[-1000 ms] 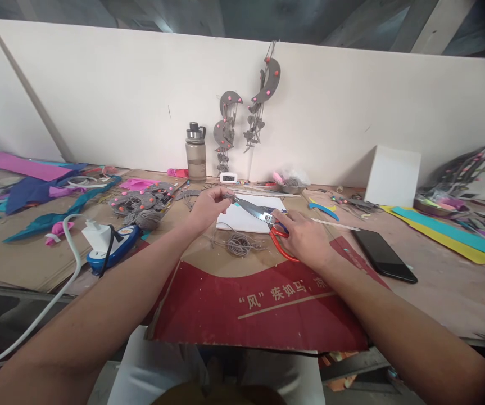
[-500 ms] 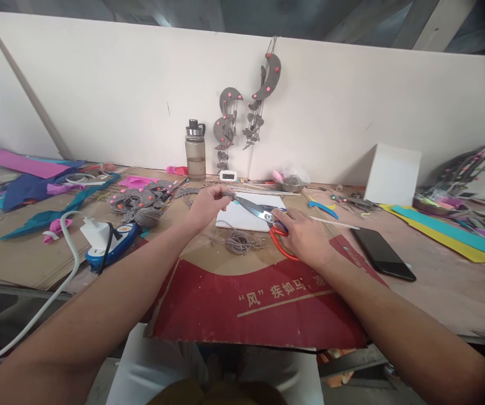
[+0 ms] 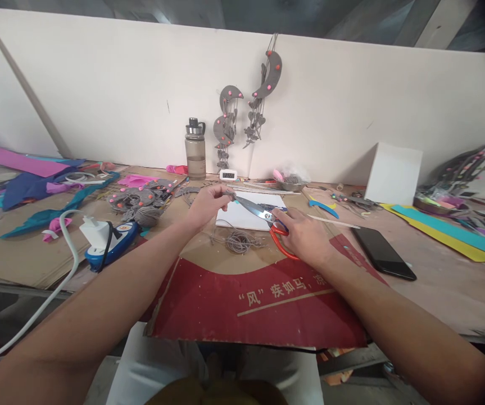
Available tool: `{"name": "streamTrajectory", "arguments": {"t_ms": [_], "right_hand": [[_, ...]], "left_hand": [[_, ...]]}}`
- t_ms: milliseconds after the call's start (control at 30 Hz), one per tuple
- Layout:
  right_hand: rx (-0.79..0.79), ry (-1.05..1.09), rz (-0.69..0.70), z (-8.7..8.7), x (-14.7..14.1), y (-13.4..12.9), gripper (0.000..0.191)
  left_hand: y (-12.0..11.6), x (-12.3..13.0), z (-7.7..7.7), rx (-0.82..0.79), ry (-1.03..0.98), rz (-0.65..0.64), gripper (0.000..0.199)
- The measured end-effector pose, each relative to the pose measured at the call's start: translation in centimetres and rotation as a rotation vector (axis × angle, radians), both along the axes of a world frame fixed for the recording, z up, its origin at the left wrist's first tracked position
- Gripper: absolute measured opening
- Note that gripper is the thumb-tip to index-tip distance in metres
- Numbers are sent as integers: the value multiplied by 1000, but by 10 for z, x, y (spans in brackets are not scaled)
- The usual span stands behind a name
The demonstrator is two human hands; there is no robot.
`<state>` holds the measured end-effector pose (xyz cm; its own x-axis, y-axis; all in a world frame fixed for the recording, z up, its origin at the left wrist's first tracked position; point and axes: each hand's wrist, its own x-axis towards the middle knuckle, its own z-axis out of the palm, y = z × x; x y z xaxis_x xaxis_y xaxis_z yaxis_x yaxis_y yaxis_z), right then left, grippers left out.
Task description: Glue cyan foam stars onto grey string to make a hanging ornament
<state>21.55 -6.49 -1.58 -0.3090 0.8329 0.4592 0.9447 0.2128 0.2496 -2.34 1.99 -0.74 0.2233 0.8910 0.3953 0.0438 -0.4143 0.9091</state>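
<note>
My right hand is closed round the red handles of a pair of scissors. Their blades look closed or nearly so and point left toward my left hand. That hand pinches a small grey piece, mostly hidden by the fingertips, right at the blade tips; whether it is felt or cord I cannot tell. Beneath the blades lies a white sheet or pad, with something dark on it partly behind the scissors. A loose coil of grey cord rests just in front, on red and brown cardboard.
Grey felt pieces with pink dots and a blue power strip are at left. A bottle, a small clock and a bowl line the back. A phone lies right. Grey moon hangings are on the wall.
Almost nothing differs; both hands and the scissors keep their places, and the view has shifted very slightly.
</note>
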Motion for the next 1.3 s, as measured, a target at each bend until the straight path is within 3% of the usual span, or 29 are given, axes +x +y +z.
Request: {"name": "streamTrajectory", "arguments": {"t_ms": [300, 600, 800, 1000, 1300], "right_hand": [[18, -12, 36, -4, 4, 3, 41], [25, 9, 52, -3, 4, 3, 41], [-23, 209, 50, 2, 6, 4, 38], [-47, 298, 155, -2, 6, 7, 39], [-17, 143, 79, 3, 1, 0, 37]], "left_hand": [[2, 1, -3, -75, -87, -79, 3], [-5, 3, 4, -199, -188, -151, 6], [4, -1, -1, -214, -258, -146, 8], [7, -4, -2, -174, -241, -121, 9], [5, -2, -4, -176, -183, -148, 16]]}}
